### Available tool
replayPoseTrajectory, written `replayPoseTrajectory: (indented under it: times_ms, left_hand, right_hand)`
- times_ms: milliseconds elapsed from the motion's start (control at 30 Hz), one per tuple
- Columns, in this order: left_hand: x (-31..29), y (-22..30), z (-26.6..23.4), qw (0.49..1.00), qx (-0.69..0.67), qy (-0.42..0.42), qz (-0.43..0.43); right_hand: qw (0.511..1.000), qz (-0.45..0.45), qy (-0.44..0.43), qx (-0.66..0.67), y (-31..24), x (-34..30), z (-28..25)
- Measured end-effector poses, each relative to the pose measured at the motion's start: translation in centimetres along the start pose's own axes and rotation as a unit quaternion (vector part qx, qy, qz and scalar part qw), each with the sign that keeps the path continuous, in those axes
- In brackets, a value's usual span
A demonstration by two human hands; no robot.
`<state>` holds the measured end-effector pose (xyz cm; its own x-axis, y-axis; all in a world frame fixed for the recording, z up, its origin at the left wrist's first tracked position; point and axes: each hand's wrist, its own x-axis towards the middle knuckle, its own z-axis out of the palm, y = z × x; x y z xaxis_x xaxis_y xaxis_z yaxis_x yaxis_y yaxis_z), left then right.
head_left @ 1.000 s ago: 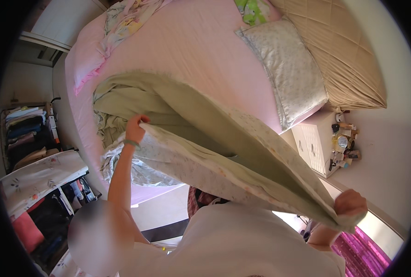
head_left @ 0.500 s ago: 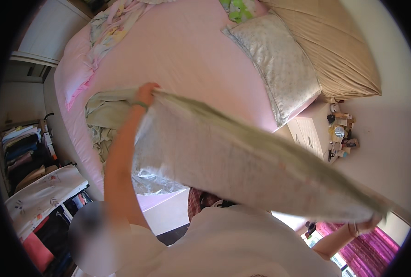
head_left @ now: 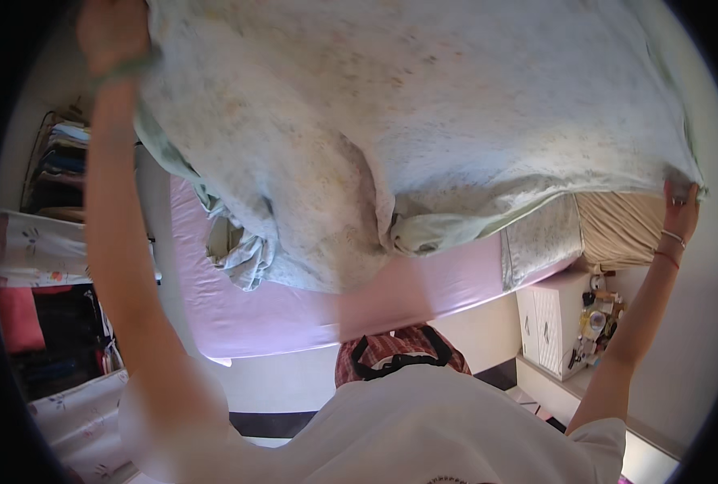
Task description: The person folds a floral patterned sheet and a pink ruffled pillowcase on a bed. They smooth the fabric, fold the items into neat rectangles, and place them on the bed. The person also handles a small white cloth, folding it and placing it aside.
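A large pale duvet cover, printed with small flowers and pale green on its other side, hangs spread between my raised hands. My left hand is closed on its edge at the upper left, blurred and partly cut off by the frame's dark rim. At the far right, my right hand grips a corner, fingers bent round the cloth. The lower edge droops in bunched folds over the bed, which has a pink sheet. Most of the mattress is hidden behind the cloth.
A floral pillow lies at the bed's right end beside a tan padded headboard. Nearer stands a white bedside cabinet by assorted small bottles and jars. Folded clothes fill a rack at the left.
Both hands have risen, the left outward to the upper left, the right up along the right side. The duvet cover has gone from a slanting band to a wide spread sheet.
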<state>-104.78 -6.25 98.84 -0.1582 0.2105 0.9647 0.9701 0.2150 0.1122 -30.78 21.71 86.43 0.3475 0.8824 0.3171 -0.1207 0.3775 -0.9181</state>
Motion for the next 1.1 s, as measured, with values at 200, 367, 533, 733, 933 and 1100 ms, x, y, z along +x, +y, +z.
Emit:
replayPoseTrajectory:
  times_ms: [200,367,533,733,933,1100]
  left_hand:
    - [-33.8,9.6,-12.5,0.778,-0.254,-0.567,-0.096]
    - [-44.7,16.5,-20.7,0.656,-0.250,-0.668,-0.247]
    - [-48.6,20.1,-29.0,0.592,-0.283,-0.672,-0.343]
    - [-46.1,18.7,-36.3,0.589,-0.158,-0.644,-0.462]
    - [-37.9,18.5,-32.3,0.790,-0.140,-0.535,-0.266]
    - [-32.2,15.6,-33.5,0.784,-0.036,-0.262,-0.562]
  right_hand:
    - [0.999,-0.038,-0.003,0.004,2.5,11.6,-11.9]
    - [0.975,-0.089,-0.099,-0.179,7.2,14.7,-1.9]
    - [0.964,0.032,-0.200,-0.173,12.5,2.6,20.3]
    - [0.803,0.212,-0.439,0.344,8.3,-23.8,52.3]
    - [0.633,0.113,-0.681,0.351,-1.1,-39.5,57.8]
    - [0.745,-0.045,-0.622,0.237,15.0,-41.8,49.6]
